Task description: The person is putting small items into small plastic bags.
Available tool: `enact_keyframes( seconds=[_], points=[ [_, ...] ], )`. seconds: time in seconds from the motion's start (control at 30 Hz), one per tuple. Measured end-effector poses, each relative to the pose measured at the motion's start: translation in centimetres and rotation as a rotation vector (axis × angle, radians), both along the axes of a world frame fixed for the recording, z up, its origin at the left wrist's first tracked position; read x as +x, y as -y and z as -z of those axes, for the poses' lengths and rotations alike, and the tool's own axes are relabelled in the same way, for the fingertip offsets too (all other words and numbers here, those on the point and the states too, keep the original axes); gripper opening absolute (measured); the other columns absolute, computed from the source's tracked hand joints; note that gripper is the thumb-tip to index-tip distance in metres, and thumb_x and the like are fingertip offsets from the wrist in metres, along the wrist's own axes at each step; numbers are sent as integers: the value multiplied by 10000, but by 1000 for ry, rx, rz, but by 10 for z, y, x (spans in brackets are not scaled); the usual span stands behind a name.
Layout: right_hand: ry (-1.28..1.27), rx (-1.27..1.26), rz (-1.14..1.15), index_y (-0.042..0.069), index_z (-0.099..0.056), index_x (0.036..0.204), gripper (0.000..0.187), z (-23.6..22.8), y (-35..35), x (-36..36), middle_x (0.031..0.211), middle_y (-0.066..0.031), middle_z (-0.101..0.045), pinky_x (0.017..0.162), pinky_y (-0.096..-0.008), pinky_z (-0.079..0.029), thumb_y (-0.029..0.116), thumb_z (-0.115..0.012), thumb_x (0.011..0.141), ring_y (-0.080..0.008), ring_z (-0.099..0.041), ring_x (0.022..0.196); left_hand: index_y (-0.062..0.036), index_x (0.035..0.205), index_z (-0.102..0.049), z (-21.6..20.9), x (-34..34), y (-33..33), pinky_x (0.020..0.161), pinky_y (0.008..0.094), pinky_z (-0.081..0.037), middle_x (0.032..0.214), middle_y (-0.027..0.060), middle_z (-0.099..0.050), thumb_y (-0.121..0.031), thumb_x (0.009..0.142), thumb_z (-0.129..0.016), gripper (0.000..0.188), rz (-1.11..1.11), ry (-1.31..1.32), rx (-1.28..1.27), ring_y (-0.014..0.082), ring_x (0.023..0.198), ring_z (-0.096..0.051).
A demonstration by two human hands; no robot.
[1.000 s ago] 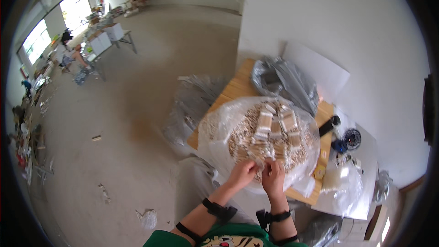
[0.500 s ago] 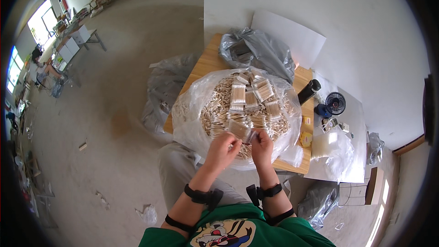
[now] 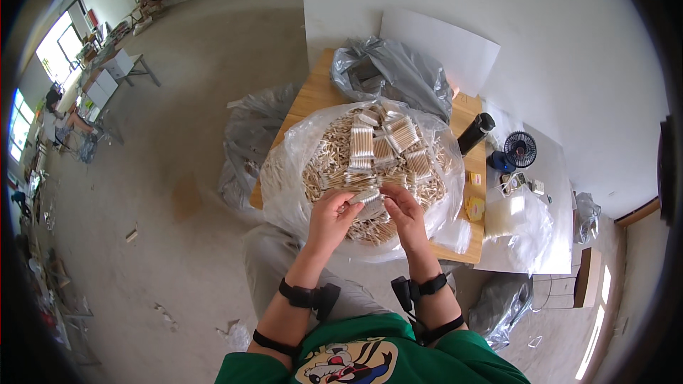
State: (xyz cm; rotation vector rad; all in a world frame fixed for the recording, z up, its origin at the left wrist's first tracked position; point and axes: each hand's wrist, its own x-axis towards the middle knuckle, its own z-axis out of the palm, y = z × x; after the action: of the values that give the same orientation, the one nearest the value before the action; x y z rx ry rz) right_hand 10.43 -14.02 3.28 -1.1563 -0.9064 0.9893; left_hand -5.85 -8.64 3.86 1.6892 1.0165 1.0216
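A large clear plastic bag full of loose cotton swabs sits spread wide on the wooden table. Several small flat packets of cotton swabs lie on top of the heap. Over the heap's near side, my left hand pinches one cotton swab packet between thumb and fingers. My right hand is close to that packet's right end, thumb and forefinger apart with nothing visible between them. Whether its fingertips touch the wrapper is hard to make out.
A grey plastic bag lies at the table's far end. Right of the heap stand a black bottle and a small fan. Clear plastic bags rest on a white surface. Another grey bag is left of the table. People sit far left.
Both hands have moved slightly away from me, over the swabs. My right hand's fingers have loosened and spread from their closed grip at the packet's end; the left still holds it.
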Motion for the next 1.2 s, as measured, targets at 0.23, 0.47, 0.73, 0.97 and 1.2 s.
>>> enact_keyframes(
  seconds=[0.23,0.47,0.73,0.97,1.2],
  points=[
    [-212,18,-17,36,-583,897,55,9,-9,-8,792,39,-567,627,-181,-369,81,-611,883,-29,-476,705,10,924,-630,5,10,0,638,218,-442,879,28,-582,-77,804,-690,160,0,128,-15,92,728,-545],
    [-254,78,-4,40,-586,879,13,19,-12,-18,786,35,-566,650,-185,-377,50,-590,888,-34,-479,719,-2,802,-598,30,10,-3,603,197,-382,818,-13,-552,-56,836,-662,91,-35,359,-137,45,682,-463],
    [-158,125,37,43,-555,948,121,23,-24,-7,857,-11,-597,690,-204,-406,162,-534,941,-62,-506,764,0,772,-575,25,21,-7,579,203,-394,707,-1,-546,-92,850,-657,146,-209,263,-67,59,630,-475],
    [-559,-164,-114,40,-456,1114,340,5,-6,-31,968,-78,-595,624,-258,-488,345,-458,964,-158,-598,768,-8,871,-533,27,21,-12,572,224,-417,720,14,-569,-154,907,-588,161,-443,263,48,61,625,-503],
    [-125,-98,127,51,-469,999,207,21,-7,-15,710,13,-511,451,-192,-383,251,-498,958,-44,-462,540,-13,852,-530,29,18,-2,570,244,-423,683,24,-551,-192,914,-581,196,-243,403,-152,92,611,-504]
  ],
)
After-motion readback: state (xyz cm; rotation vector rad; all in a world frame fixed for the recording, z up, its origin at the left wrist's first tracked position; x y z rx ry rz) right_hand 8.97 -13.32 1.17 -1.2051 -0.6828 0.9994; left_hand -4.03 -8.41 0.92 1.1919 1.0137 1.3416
